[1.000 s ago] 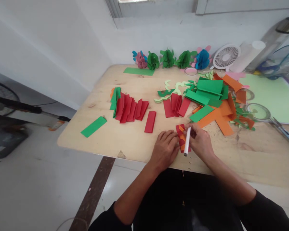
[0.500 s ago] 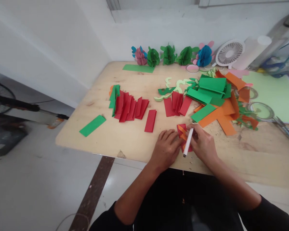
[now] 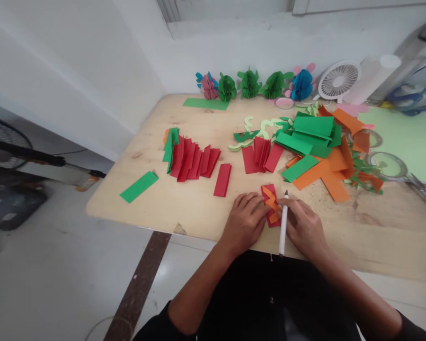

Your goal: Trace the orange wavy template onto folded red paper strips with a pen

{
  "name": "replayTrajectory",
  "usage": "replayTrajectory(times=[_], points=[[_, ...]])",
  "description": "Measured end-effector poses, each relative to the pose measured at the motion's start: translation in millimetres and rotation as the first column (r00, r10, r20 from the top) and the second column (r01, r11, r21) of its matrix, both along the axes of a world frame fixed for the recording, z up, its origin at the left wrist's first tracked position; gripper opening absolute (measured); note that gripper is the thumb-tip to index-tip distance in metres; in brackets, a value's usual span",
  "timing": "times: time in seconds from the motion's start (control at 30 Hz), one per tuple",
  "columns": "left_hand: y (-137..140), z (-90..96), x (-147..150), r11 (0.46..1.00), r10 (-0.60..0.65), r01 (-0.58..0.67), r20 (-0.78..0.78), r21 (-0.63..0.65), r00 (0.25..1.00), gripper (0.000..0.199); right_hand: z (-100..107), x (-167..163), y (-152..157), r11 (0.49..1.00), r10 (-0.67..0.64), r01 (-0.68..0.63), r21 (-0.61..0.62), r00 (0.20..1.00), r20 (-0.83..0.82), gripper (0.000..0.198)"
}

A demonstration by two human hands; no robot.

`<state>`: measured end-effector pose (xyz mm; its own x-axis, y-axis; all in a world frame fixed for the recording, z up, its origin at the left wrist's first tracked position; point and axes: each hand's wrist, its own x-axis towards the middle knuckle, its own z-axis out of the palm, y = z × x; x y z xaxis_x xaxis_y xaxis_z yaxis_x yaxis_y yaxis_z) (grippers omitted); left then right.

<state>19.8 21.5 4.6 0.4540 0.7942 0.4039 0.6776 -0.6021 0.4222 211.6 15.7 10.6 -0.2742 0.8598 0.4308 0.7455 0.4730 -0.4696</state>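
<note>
A folded red paper strip [image 3: 265, 190] lies near the table's front edge with an orange zigzag paper cutout [image 3: 270, 201] on top of it. My left hand [image 3: 246, 219] rests at the left side of this pair, its fingers bent together and pressing the papers down. In my right hand [image 3: 305, 226] is a slim white marker [image 3: 283, 227], held nearly upright in view with its dark tip pointing away from me. The right fingertips reach the right edge of the orange cutout. Their exact grip on the papers is partly hidden.
Left of centre sit a fanned red paper stack [image 3: 191, 160], a single red strip [image 3: 222, 180] and a green strip [image 3: 139, 186]. Green folded papers [image 3: 312, 125] and orange papers [image 3: 335, 166] pile up at right, near scissors [image 3: 424, 192]. Paper figures [image 3: 249, 83] and a small fan [image 3: 340, 79] line the wall.
The marker has turned in my right hand, its dark tip now pointing away from me. My right hand has shifted slightly right and down, uncovering more orange cutout. My left hand stays put.
</note>
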Motion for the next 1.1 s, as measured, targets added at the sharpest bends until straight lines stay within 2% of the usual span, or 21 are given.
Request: replayTrajectory(times=[0.5,1.1], points=[[0.5,-0.8,-1.1,0.999,-0.001,0.005,0.089,-0.039,0.996,0.021,-2.7,-3.7,0.8,0.997,0.055,-0.057,0.044,0.998,0.044,0.025],[1.4,-1.7,-0.6,1.000,-0.001,0.004,0.087,-0.026,0.996,0.020,-1.9,-3.5,1.1,0.995,0.074,-0.079,0.062,0.994,0.081,0.029]])
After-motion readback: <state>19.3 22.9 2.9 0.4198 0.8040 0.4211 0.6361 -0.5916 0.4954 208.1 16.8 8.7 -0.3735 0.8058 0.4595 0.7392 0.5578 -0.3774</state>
